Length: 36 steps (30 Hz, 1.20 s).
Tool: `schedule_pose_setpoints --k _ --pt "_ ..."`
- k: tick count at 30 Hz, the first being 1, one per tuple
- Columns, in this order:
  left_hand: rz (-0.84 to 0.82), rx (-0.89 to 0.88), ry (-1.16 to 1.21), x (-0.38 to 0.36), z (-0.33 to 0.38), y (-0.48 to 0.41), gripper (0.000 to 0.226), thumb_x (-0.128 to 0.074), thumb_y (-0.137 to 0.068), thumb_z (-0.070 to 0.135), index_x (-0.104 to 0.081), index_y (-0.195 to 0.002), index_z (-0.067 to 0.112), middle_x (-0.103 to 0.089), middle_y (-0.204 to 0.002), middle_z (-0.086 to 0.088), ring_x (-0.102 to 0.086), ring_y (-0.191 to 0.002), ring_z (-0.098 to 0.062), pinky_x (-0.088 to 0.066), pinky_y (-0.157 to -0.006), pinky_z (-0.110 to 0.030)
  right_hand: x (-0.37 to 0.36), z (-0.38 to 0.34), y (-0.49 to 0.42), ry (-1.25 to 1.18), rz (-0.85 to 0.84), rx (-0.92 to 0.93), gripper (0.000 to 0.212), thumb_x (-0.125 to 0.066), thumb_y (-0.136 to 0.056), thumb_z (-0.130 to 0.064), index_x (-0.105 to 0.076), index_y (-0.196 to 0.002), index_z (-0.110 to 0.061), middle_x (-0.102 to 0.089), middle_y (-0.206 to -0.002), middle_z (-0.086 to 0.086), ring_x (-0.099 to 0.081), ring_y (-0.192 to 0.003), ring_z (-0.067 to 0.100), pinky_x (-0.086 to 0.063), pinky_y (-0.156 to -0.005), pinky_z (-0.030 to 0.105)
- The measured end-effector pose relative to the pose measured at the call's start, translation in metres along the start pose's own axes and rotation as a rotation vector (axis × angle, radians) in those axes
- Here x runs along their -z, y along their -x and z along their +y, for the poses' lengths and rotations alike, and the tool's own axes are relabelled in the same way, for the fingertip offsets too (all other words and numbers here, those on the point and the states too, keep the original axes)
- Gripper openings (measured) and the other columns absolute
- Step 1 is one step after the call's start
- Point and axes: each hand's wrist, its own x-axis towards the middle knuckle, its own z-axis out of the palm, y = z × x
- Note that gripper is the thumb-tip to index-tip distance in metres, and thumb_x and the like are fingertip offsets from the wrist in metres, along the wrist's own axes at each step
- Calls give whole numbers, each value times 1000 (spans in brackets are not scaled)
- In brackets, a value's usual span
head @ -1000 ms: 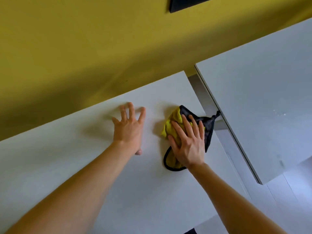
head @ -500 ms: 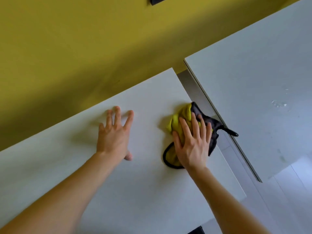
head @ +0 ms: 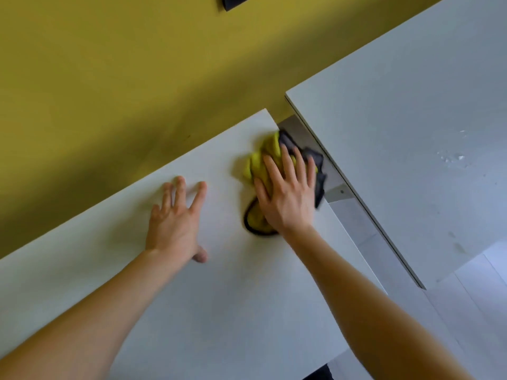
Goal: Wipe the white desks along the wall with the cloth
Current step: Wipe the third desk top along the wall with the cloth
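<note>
Head view, looking down. Yellow wall (head: 109, 78) runs across the top. A dark object (head: 236, 1) on it is cut off by the frame edge, can't tell what it is. White desk (head: 219, 311) sits against the wall and fills the lower left. Second desk (head: 397, 119), also white, takes the right side; its top looks higher, and its edge overhangs the gap between the two. In that gap a grey metal bracket (head: 338, 194) shows under the second desk's edge. Pale floor (head: 480, 303) at lower right. Small white specks (head: 452, 157) and a couple of faint smudges on the second desk's top.

Cloth (head: 260, 163) is yellow with a dark grey side and black trim. It is bunched up on the desk near the far right corner, and its dark part reaches the desk's right edge, just beside the bracket.

Right hand (head: 288, 196) lies palm down on the cloth, fingers straight and slightly spread, pointing toward the wall; it presses, no grip. Yellow shows past the fingertips, and a black-trimmed corner sticks out by the wrist. Slight blur on this hand and the cloth.

Left hand (head: 175, 223) is flat on the bare desk, left of the cloth and apart from it, fingers straight and spread, holding nothing. Both forearms are bare, reaching in from the bottom edge.
</note>
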Motion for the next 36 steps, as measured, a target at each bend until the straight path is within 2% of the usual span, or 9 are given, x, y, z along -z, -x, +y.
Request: schedule_pose_setpoints --k 5,13,16,21,25,27,29,33,36 --pt "21 9 -13 0 1 1 171 -100 -49 70 19 -166 34 16 -177 -17 1 -168 -39 -38 -125 -47 52 47 138 87 -101 -83 55 -66 -104 -51 -66 -150 -21 -47 -167 15 -33 -160 43 -23 -127 70" --pt "-15 21 20 1 1 1 173 -102 -50 66 21 -168 37 21 -178 -12 7 -168 -36 -36 -125 -51 -32 -53 -64 62 -98 -96 64 -43 -106 -61 -53 -159 -26 -37 -172 21 -23 -161 49 -6 -130 69" --pt "-13 29 4 0 2 1 172 -102 -52 66 23 -168 37 22 -179 -12 8 -168 -36 -35 -126 -52 -33 -46 -71 36 -82 -32 62 -42 -108 -62 -57 -156 -25 -41 -170 18 -28 -161 45 -8 -131 65" --pt "-20 38 18 -1 3 1 173 -104 -49 61 17 -169 35 19 -178 -15 7 -168 -38 -35 -126 -56 26 28 89 16 -43 -65 56 -55 -109 -58 -62 -153 -24 -45 -169 10 -36 -159 40 -19 -130 64" --pt "25 15 -8 1 7 9 165 -104 -53 57 10 -169 34 9 -177 -15 -6 -166 -36 -43 -119 -54 68 65 203 109 -119 -140 57 -61 -107 -56 -62 -154 -23 -41 -172 11 -29 -163 39 -23 -128 69" --pt "119 -75 -92 -2 13 24 155 -102 -58 56 2 -170 32 -7 -172 -11 -24 -158 -32 -50 -110 -49 62 58 193 150 -128 -176 58 -57 -107 -57 -61 -155 -24 -41 -171 15 -27 -163 42 -20 -128 70" --pt "161 -168 -132 -12 22 48 152 -99 -56 63 -3 -170 33 -14 -168 -7 -29 -153 -29 -51 -108 -46 42 34 149 136 -96 -199 59 -54 -106 -59 -59 -156 -27 -40 -171 17 -26 -163 45 -15 -129 70" --pt "51 -184 -95 -49 39 91 163 -96 -51 73 7 -171 33 4 -176 -11 -8 -166 -33 -43 -119 -51 -2 -28 50 77 -38 -191 60 -49 -105 -59 -59 -154 -27 -42 -170 18 -29 -160 47 -10 -130 68" --pt "44 -153 -43 -63 37 92 168 -99 -48 71 9 -171 35 13 -179 -10 3 -168 -34 -39 -124 -55 -10 -35 35 44 -23 -155 58 -50 -106 -58 -61 -151 -25 -45 -167 18 -33 -158 48 -11 -130 67"
